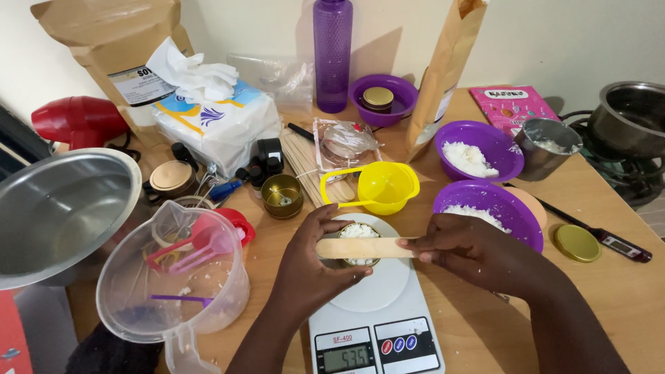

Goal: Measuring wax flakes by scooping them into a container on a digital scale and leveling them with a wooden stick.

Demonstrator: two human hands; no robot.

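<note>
A crowded wooden desk (485,325) carries bowls, bags and a white kitchen scale (377,305). On the scale sits a small tin (359,239) of white flakes. Your left hand (312,266) cups the tin; your right hand (471,249) pinches a flat wooden stick (364,248) lying across its rim. Keep the stick level and centred, pressing lightly.

Three purple bowls are counted: one (485,208) just beside the right hand (471,251), one (479,149) beyond it, one (383,98) farther off. Two brown paper bags (114,41) (443,69) are seen beyond the hands. Two gold tins are counted: one (359,242) under the left hand (308,266), one (282,195) beyond it.
</note>
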